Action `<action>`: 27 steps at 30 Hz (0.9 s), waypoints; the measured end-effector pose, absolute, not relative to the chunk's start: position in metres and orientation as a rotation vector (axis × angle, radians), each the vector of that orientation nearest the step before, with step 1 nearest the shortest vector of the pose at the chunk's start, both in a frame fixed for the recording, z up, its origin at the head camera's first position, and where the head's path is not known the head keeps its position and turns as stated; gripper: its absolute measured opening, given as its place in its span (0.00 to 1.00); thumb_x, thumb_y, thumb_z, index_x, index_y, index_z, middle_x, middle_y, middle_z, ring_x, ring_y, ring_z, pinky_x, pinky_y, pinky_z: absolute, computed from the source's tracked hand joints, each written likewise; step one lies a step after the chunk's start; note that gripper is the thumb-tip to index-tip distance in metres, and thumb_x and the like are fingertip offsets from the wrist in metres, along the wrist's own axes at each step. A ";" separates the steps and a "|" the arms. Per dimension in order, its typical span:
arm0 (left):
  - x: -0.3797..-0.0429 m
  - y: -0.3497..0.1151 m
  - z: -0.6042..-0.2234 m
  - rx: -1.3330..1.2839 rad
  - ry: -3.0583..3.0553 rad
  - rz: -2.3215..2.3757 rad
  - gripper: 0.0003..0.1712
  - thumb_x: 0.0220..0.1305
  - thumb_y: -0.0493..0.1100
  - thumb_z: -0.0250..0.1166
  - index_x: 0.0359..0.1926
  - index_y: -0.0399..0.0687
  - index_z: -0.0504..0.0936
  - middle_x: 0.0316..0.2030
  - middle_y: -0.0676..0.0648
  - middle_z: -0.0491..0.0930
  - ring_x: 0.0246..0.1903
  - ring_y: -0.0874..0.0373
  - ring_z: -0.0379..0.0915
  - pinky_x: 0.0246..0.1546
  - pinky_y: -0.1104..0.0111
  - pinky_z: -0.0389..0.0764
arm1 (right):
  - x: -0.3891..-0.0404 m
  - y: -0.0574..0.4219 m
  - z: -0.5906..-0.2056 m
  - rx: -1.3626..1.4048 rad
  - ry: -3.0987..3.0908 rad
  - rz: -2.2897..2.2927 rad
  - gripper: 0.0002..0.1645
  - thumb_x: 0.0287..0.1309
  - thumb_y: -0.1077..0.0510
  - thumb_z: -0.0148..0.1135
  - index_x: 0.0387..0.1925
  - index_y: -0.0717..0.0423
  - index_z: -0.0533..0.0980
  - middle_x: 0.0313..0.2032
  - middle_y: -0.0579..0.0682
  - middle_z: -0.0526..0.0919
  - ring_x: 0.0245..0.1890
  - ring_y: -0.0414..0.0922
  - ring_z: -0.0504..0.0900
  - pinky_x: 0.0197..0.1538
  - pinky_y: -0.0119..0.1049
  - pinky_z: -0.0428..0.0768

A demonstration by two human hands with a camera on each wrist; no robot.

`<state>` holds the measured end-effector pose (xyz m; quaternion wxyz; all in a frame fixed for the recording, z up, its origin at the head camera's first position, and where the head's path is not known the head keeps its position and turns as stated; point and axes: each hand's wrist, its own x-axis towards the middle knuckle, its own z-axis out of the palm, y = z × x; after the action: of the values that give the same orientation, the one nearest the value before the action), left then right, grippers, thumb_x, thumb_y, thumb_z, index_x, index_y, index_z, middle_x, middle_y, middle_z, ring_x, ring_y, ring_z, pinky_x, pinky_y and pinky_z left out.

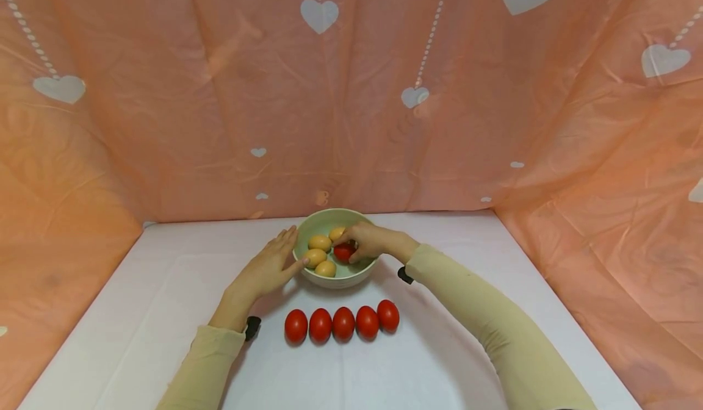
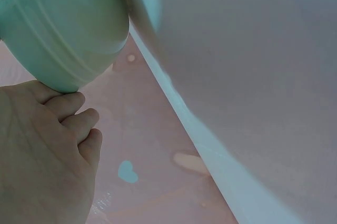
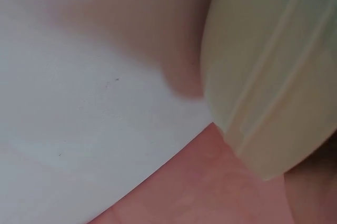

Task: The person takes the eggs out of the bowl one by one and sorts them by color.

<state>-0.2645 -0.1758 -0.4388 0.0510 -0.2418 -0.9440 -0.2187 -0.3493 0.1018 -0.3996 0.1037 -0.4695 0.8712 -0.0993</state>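
Note:
A pale green bowl [image 1: 336, 282] stands on the table, with several yellow eggs [image 1: 315, 257] inside. My left hand [image 1: 268, 269] holds the bowl's left rim, its thumb lying over the front edge and its fingers along the side. In the left wrist view, the fingertips of that hand [image 2: 50, 134] meet the bowl wall [image 2: 68, 29]. Reaching in over the right rim, my right hand [image 1: 369, 240] grips a red egg [image 1: 343, 252], which its fingers partly cover. The right wrist view shows mostly the bowl's outer wall [image 3: 263, 87].
In front of the bowl, several red eggs [image 1: 343, 324] lie side by side in a row on the white tablecloth [image 1: 439, 361]. An orange curtain [image 1: 351, 123] with white hearts rises behind the table and along both sides.

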 end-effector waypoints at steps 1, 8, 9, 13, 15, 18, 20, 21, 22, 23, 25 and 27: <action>-0.264 -0.176 -0.439 -0.738 -2.872 -0.663 0.48 0.79 0.62 0.54 0.79 0.28 0.54 0.80 0.33 0.50 0.79 0.34 0.46 0.78 0.43 0.52 | -0.349 0.102 -0.399 -1.390 2.574 -0.298 0.32 0.55 0.63 0.78 0.63 0.55 0.82 0.51 0.52 0.87 0.47 0.44 0.82 0.54 0.32 0.81; -0.263 -0.175 -0.438 -0.735 -2.859 -0.664 0.48 0.79 0.62 0.54 0.79 0.29 0.54 0.80 0.34 0.51 0.78 0.33 0.48 0.78 0.43 0.53 | -0.344 0.106 -0.399 -1.404 2.592 -0.423 0.32 0.58 0.63 0.76 0.64 0.58 0.80 0.51 0.55 0.86 0.47 0.46 0.84 0.49 0.28 0.84; -0.263 -0.175 -0.438 -0.737 -2.859 -0.664 0.48 0.79 0.62 0.54 0.79 0.28 0.54 0.80 0.34 0.51 0.78 0.33 0.48 0.78 0.43 0.53 | -0.343 0.106 -0.399 -1.408 2.591 -0.448 0.32 0.58 0.63 0.76 0.65 0.59 0.80 0.51 0.56 0.86 0.47 0.46 0.84 0.49 0.28 0.84; -0.263 -0.175 -0.438 -0.744 -2.857 -0.658 0.48 0.79 0.62 0.54 0.79 0.28 0.55 0.80 0.33 0.52 0.78 0.33 0.48 0.78 0.42 0.53 | -0.338 0.109 -0.398 -1.415 2.589 -0.555 0.31 0.60 0.63 0.75 0.65 0.62 0.79 0.52 0.58 0.85 0.49 0.47 0.84 0.47 0.27 0.85; -0.263 -0.175 -0.437 -0.741 -2.857 -0.664 0.48 0.79 0.63 0.54 0.79 0.28 0.55 0.80 0.33 0.51 0.79 0.34 0.47 0.78 0.43 0.53 | -0.335 0.111 -0.397 -1.406 2.592 -0.611 0.31 0.60 0.63 0.75 0.65 0.62 0.79 0.52 0.58 0.85 0.49 0.48 0.84 0.46 0.27 0.85; -0.263 -0.175 -0.437 -0.738 -2.854 -0.665 0.48 0.79 0.63 0.54 0.79 0.28 0.55 0.80 0.33 0.52 0.79 0.34 0.47 0.78 0.42 0.53 | -0.330 0.114 -0.396 -1.402 2.608 -0.681 0.31 0.60 0.62 0.74 0.64 0.62 0.79 0.52 0.59 0.85 0.49 0.48 0.83 0.45 0.26 0.85; -0.263 -0.175 -0.437 -0.737 -2.856 -0.663 0.48 0.79 0.63 0.54 0.79 0.28 0.55 0.80 0.33 0.51 0.79 0.34 0.47 0.78 0.43 0.53 | -0.327 0.115 -0.396 -1.398 2.618 -0.720 0.31 0.61 0.61 0.74 0.65 0.62 0.79 0.53 0.59 0.84 0.49 0.48 0.83 0.45 0.26 0.85; -0.263 -0.175 -0.437 -0.735 -2.858 -0.661 0.48 0.79 0.63 0.54 0.79 0.28 0.55 0.80 0.33 0.51 0.79 0.34 0.47 0.78 0.43 0.53 | -0.325 0.116 -0.396 -1.398 2.622 -0.741 0.31 0.61 0.61 0.74 0.65 0.62 0.79 0.53 0.59 0.84 0.48 0.48 0.83 0.45 0.26 0.85; -0.263 -0.175 -0.438 -0.736 -2.859 -0.658 0.48 0.79 0.63 0.54 0.79 0.28 0.55 0.80 0.33 0.51 0.79 0.34 0.47 0.78 0.43 0.53 | -0.323 0.116 -0.396 -1.395 2.626 -0.763 0.31 0.61 0.61 0.74 0.65 0.63 0.79 0.53 0.59 0.84 0.48 0.48 0.83 0.45 0.27 0.85; -0.263 -0.175 -0.437 -0.739 -2.858 -0.656 0.48 0.79 0.62 0.54 0.78 0.28 0.55 0.80 0.33 0.51 0.79 0.34 0.47 0.78 0.43 0.53 | -0.322 0.117 -0.396 -1.391 2.632 -0.781 0.31 0.61 0.61 0.74 0.65 0.63 0.78 0.54 0.59 0.84 0.48 0.48 0.83 0.45 0.26 0.85; -0.263 -0.175 -0.438 -0.741 -2.859 -0.651 0.48 0.79 0.62 0.54 0.78 0.28 0.55 0.80 0.33 0.51 0.79 0.34 0.47 0.78 0.43 0.53 | -0.318 0.119 -0.397 -1.381 2.638 -0.830 0.31 0.61 0.61 0.74 0.65 0.63 0.78 0.54 0.59 0.83 0.48 0.49 0.84 0.45 0.26 0.85; -0.263 -0.174 -0.438 -0.742 -2.859 -0.647 0.48 0.79 0.62 0.54 0.78 0.28 0.55 0.80 0.33 0.51 0.79 0.34 0.47 0.78 0.43 0.53 | -0.315 0.120 -0.398 -1.378 2.645 -0.878 0.31 0.62 0.61 0.73 0.65 0.64 0.78 0.54 0.60 0.83 0.47 0.49 0.84 0.45 0.26 0.85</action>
<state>-0.2633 -0.1745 -0.4379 0.0588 -0.2448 -0.9439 -0.2137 -0.3155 0.1200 -0.3981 0.0162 -0.4432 0.8506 -0.2824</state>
